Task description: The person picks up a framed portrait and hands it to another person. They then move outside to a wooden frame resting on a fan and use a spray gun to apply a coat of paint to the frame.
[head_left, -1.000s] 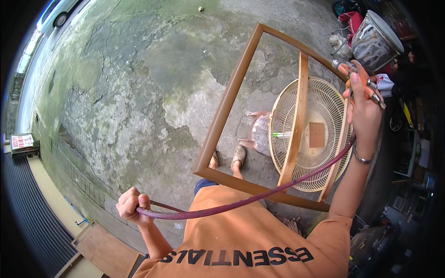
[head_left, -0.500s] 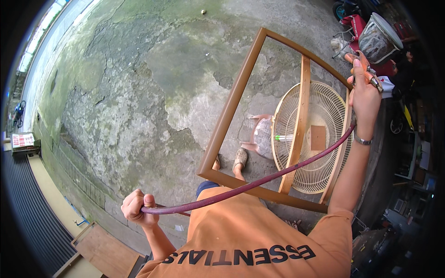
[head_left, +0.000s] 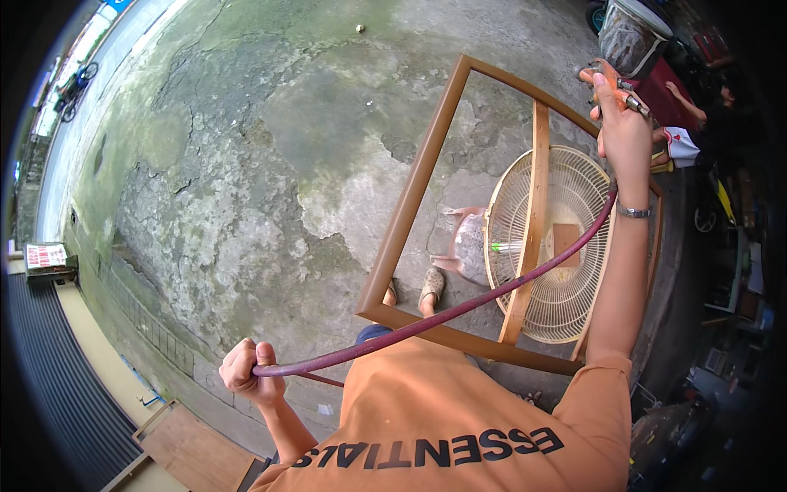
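My left hand (head_left: 244, 367) is closed around a dark red hose (head_left: 426, 325), to the left of my body. The hose runs in a curve across my front to my right wrist. Raised at the far right, my right hand (head_left: 625, 139) grips an orange spray gun (head_left: 613, 80) with a metal nozzle; the gun's handle is mostly covered by my fingers. A brown frame (head_left: 414, 184) with a light wooden slat (head_left: 534, 189) across it stands in front of me. Through it shows a round cream slatted piece (head_left: 512, 205) with a brown square (head_left: 566, 244) at its middle.
A pinkish-grey stool-like object (head_left: 469, 244) sits beside the round piece, near my clog (head_left: 432, 289). A grey bucket (head_left: 631, 37) stands far right, near another person's arm (head_left: 687, 102). A wooden board (head_left: 197, 443) is at lower left, and a motorbike (head_left: 75, 92) at upper left.
My right hand has moved forward and a little left with the spray gun. My left hand keeps its hold on the hose. The motorbike has moved farther along the road at the upper left.
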`<act>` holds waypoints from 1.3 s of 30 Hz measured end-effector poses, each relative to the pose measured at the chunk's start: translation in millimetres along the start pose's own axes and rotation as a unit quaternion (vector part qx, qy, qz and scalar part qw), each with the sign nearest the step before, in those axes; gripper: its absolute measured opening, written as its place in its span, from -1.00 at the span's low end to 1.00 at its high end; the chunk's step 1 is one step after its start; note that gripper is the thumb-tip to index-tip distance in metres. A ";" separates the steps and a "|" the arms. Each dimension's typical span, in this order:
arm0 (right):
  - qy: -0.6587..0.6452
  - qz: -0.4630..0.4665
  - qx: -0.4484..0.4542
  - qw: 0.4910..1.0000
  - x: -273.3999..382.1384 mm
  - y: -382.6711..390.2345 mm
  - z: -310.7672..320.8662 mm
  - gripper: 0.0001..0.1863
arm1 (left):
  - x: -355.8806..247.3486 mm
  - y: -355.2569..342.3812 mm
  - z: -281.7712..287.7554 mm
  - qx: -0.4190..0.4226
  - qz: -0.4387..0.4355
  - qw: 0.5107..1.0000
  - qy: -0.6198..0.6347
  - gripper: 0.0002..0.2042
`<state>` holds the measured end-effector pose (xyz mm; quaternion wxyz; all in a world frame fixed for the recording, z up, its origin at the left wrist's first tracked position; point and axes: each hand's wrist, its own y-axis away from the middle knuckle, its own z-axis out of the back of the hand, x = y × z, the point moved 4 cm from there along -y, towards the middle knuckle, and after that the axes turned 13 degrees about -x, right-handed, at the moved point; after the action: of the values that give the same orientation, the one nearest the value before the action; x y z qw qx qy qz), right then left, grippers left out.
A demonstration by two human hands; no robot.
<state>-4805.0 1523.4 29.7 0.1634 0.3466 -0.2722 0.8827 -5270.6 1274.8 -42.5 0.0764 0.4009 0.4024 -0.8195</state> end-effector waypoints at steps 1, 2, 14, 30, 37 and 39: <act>0.011 0.002 -0.015 1.000 -1.4 -2.1 0.1 -0.62 | -0.9 0.5 0.3 0.006 0.000 1.000 -0.006 -0.52; 0.008 0.003 -0.036 0.999 -5.3 -5.5 2.1 -0.64 | -1.2 1.2 -0.3 0.011 0.001 1.000 -0.010 -0.52; -0.049 -0.028 0.010 0.998 1.7 0.0 6.1 -0.60 | 4.7 -0.2 2.0 -0.006 0.006 1.000 -0.013 -0.53; -0.008 0.027 -0.029 0.999 -11.0 9.5 21.0 -0.65 | -9.1 10.6 1.8 -0.014 -0.001 1.000 0.002 -0.55; 0.019 0.065 -0.110 0.992 -30.0 4.2 40.8 -0.68 | -24.8 21.9 -2.2 -0.008 -0.017 1.000 -0.017 -0.53; -0.006 0.008 -0.049 0.999 -32.9 6.7 42.8 -0.68 | -28.1 26.5 0.0 -0.015 -0.019 1.000 -0.020 -0.52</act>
<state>-4762.6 1489.3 30.3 0.1713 0.3409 -0.3190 0.8676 -5239.9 1251.6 -38.2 0.0744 0.3756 0.4205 -0.8225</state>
